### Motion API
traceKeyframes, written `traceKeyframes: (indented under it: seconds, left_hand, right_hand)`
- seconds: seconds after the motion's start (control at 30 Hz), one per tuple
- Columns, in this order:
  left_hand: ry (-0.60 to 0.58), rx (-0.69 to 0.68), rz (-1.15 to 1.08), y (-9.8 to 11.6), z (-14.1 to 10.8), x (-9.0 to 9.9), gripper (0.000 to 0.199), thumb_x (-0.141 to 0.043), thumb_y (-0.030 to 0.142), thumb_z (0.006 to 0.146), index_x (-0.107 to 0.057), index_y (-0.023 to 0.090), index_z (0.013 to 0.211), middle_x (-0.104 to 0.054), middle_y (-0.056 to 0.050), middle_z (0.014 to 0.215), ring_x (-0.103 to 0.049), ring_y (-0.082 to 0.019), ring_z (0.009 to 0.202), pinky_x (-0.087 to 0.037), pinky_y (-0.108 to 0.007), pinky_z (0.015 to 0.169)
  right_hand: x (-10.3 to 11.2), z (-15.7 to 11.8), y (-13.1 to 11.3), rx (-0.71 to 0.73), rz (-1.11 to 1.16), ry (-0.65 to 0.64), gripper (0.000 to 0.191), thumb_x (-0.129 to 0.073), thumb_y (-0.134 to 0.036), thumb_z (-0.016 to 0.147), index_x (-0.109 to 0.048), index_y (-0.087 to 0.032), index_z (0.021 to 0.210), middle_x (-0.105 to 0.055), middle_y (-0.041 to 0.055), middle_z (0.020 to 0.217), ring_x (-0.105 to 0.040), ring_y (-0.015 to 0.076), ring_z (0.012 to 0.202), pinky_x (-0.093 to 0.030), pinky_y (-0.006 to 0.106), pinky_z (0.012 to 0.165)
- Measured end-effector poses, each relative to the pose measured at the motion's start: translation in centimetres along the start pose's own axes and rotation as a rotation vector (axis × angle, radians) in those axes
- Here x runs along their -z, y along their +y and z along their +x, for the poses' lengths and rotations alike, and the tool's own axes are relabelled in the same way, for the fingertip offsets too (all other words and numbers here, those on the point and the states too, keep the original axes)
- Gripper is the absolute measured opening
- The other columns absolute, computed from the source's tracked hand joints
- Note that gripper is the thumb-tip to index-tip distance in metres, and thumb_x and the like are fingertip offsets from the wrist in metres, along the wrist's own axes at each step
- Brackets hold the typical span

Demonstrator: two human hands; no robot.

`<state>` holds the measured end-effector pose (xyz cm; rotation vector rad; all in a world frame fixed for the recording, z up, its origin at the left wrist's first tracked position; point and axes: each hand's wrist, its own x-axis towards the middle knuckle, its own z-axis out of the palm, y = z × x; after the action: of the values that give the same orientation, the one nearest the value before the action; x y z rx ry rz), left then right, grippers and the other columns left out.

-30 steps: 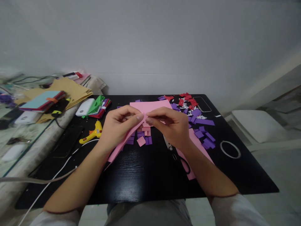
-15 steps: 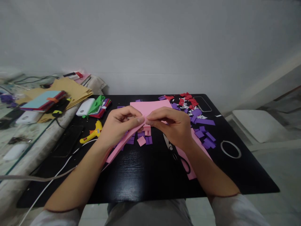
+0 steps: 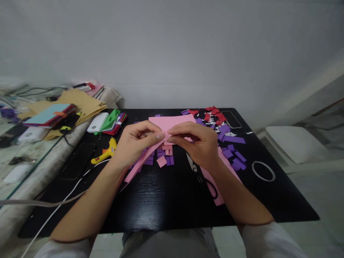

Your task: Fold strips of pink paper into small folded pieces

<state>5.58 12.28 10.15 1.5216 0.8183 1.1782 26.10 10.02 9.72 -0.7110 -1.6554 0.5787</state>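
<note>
My left hand (image 3: pixel 141 141) pinches a long pink paper strip (image 3: pixel 143 159) between thumb and fingers; the strip slants down to the left above the black table. Close beside it, my right hand (image 3: pixel 195 141) is closed in a pinch at the strip's upper end, the fingertips nearly meeting those of the left. A larger pink sheet (image 3: pixel 172 122) lies flat behind both hands. Below the fingertips are small pink paper pieces (image 3: pixel 161 161) and purple pieces (image 3: pixel 170 161). Scissors (image 3: pixel 195 168) lie under my right forearm, partly on another pink sheet (image 3: pixel 219 199).
A yellow glue gun (image 3: pixel 105 152) rests left of my left hand, its white cord trailing forward. Purple scraps (image 3: pixel 236 157) and red scraps (image 3: pixel 215 113) lie on the right, near a roundish ring (image 3: pixel 263 171). Green paper (image 3: pixel 110 121) sits at the back left.
The pink strip's lower end has shifted slightly up and to the right. Both hands stay almost where they were, still pinching.
</note>
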Motion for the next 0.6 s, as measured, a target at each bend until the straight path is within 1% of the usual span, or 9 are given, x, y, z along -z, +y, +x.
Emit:
traceKeyframes:
  seconds: [0.17, 0.33, 0.4, 0.5, 0.53, 0.6]
  left_hand:
    - [-0.003, 0.003, 0.007, 0.04, -0.02, -0.07, 0.015, -0.085, 0.032, 0.080, -0.077, 0.020, 0.078, -0.073, -0.001, 0.071, -0.066, -0.014, 0.064, -0.052, -0.025, 0.062]
    - [0.011, -0.006, 0.023, 0.36, -0.16, -0.29, 0.016, -0.086, 0.033, 0.079, -0.077, 0.020, 0.077, -0.073, -0.002, 0.071, -0.064, -0.013, 0.064, -0.051, -0.024, 0.062]
    - [0.031, -0.030, 0.059, 0.46, -0.19, -0.37, 0.016, -0.085, 0.033, 0.080, -0.077, 0.019, 0.077, -0.072, -0.001, 0.070, -0.064, -0.013, 0.063, -0.051, -0.024, 0.061]
    - [0.074, -0.067, 0.149, 0.50, -0.23, -0.54, 0.016, -0.084, 0.033, 0.080, -0.077, 0.019, 0.076, -0.072, -0.001, 0.070, -0.062, -0.012, 0.061, -0.048, -0.023, 0.057]
    - [0.081, -0.075, 0.169, 0.49, -0.25, -0.62, 0.016, -0.084, 0.033, 0.081, -0.077, 0.019, 0.077, -0.072, -0.001, 0.070, -0.062, -0.012, 0.060, -0.048, -0.023, 0.056]
    - [0.081, -0.089, 0.183, 0.46, -0.30, -0.80, 0.016, -0.083, 0.033, 0.081, -0.077, 0.019, 0.077, -0.072, -0.001, 0.071, -0.062, -0.012, 0.061, -0.049, -0.023, 0.057]
  right_hand:
    - [-0.08, -0.15, 0.15, 0.024, -0.018, -0.001, 0.008, -0.079, -0.028, 0.091, -0.082, -0.029, 0.098, -0.081, 0.0012, 0.096, -0.076, 0.0181, 0.088, -0.065, 0.032, 0.078]
    - [-0.18, -0.18, 0.03, -0.029, 0.038, 0.009, 0.004, -0.080, -0.027, 0.090, -0.082, -0.028, 0.093, -0.081, 0.0016, 0.094, -0.076, 0.0181, 0.086, -0.065, 0.033, 0.077]
    - [-0.21, -0.11, -0.07, -0.092, 0.103, 0.005, 0.004, -0.082, -0.027, 0.088, -0.081, -0.025, 0.092, -0.080, 0.0022, 0.094, -0.076, 0.0170, 0.086, -0.066, 0.031, 0.078]
    - [-0.22, 0.00, -0.25, -0.257, 0.252, -0.043, 0.021, -0.086, -0.032, 0.083, -0.077, -0.022, 0.100, -0.080, 0.0034, 0.094, -0.077, 0.0170, 0.085, -0.067, 0.030, 0.078]
    - [-0.22, 0.02, -0.31, -0.308, 0.287, -0.060, 0.026, -0.087, -0.035, 0.082, -0.076, -0.021, 0.101, -0.079, 0.0034, 0.093, -0.077, 0.0170, 0.083, -0.067, 0.030, 0.076]
    - [-0.25, 0.03, -0.43, -0.375, 0.305, -0.078, 0.027, -0.086, -0.039, 0.082, -0.074, -0.019, 0.097, -0.078, 0.0026, 0.086, -0.076, 0.0161, 0.076, -0.067, 0.029, 0.071]
